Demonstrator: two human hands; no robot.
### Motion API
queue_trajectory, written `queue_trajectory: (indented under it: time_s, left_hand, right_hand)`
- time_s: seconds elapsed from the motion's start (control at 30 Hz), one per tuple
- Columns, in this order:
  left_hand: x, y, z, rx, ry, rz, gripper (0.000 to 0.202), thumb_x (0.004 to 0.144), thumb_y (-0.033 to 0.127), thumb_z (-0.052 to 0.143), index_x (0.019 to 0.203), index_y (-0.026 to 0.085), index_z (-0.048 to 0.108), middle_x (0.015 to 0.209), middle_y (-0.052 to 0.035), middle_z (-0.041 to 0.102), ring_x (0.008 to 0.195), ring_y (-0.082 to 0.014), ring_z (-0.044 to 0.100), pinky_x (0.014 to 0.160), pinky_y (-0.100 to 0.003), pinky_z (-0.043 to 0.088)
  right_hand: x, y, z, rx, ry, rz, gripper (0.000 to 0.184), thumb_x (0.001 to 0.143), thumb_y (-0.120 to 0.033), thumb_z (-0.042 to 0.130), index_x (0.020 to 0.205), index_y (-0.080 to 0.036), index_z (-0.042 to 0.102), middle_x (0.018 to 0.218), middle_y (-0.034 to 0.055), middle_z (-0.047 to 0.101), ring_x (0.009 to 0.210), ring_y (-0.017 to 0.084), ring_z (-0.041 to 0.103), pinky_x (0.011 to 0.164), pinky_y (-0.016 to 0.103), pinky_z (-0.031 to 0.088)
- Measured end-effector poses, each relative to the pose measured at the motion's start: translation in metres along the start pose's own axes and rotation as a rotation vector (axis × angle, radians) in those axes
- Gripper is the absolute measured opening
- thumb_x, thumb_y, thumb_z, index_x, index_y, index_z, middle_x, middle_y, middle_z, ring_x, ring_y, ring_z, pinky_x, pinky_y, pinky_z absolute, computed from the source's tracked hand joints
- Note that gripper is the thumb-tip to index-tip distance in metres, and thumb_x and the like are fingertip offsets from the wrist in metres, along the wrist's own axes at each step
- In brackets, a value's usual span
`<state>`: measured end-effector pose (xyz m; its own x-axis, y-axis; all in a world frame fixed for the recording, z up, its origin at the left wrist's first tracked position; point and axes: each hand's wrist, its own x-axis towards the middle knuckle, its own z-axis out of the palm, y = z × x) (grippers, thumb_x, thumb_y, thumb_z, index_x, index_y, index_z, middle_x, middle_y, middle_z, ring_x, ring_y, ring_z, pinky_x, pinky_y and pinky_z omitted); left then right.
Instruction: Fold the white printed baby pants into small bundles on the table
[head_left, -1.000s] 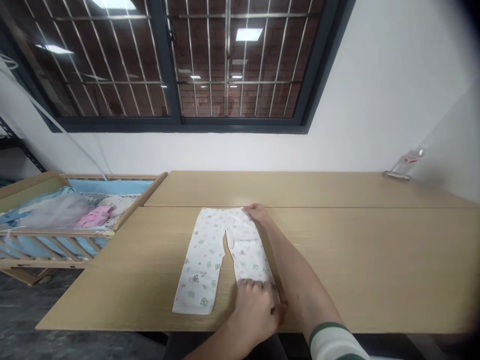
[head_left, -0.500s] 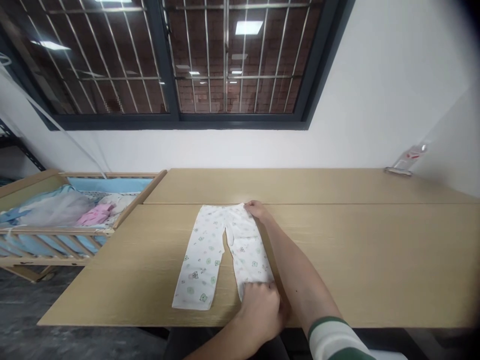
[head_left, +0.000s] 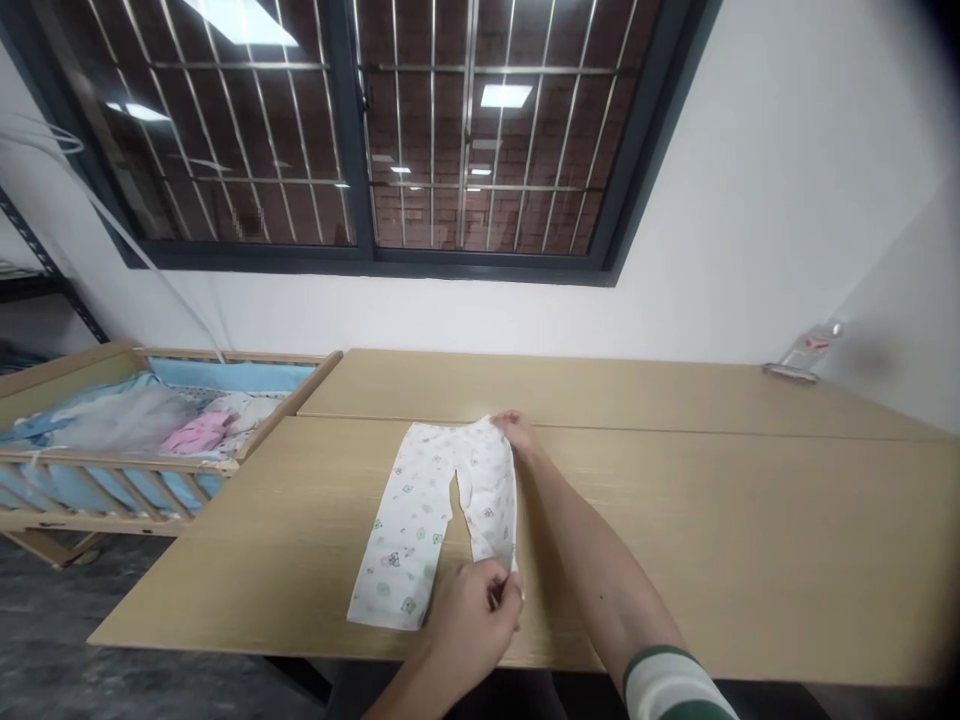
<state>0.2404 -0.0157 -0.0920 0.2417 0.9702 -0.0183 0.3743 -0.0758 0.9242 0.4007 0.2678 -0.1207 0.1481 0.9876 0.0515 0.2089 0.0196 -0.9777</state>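
Both hands (head_left: 480, 610) on baby trousers (head_left: 435, 520)

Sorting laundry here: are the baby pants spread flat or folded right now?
Partly folded. The baby pants lie on the table, one leg flat; the left hand and right hand lift the other leg's edge over.

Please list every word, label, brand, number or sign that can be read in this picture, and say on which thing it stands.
No text can be read.
Clear stand at the table's far right corner: a red mark, too small and blurred to read.
Baby trousers, held by both hands: only small printed figures, no letters.
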Motion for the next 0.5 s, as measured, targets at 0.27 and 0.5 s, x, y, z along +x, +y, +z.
queue_trajectory:
  time_s: [0.27,0.5]
  left_hand:
    - [-0.029,-0.013,-0.048,-0.137,0.126,-0.025,0.047,0.096,0.053,0.046,0.063,0.021,0.056,0.06,-0.0011,0.064,0.06,-0.0152,0.058,0.061,-0.026,0.04]
    - [-0.05,-0.035,-0.077,-0.042,0.205,-0.054,0.053,0.096,0.06,0.043,0.063,0.021,0.055,0.055,0.0004,0.057,0.058,-0.0144,0.054,0.056,-0.024,0.036]
  right_hand:
    - [0.013,-0.018,0.066,-0.029,0.071,-0.104,0.014,0.067,-0.024,0.067,0.073,-0.021,0.055,0.061,-0.0045,0.057,0.057,0.014,0.055,0.058,0.024,0.045]
    - [0.0,-0.03,0.139,-0.208,0.029,-0.239,0.007,0.071,-0.017,0.06,0.077,-0.022,0.058,0.067,-0.0051,0.06,0.065,0.014,0.058,0.064,0.023,0.043]
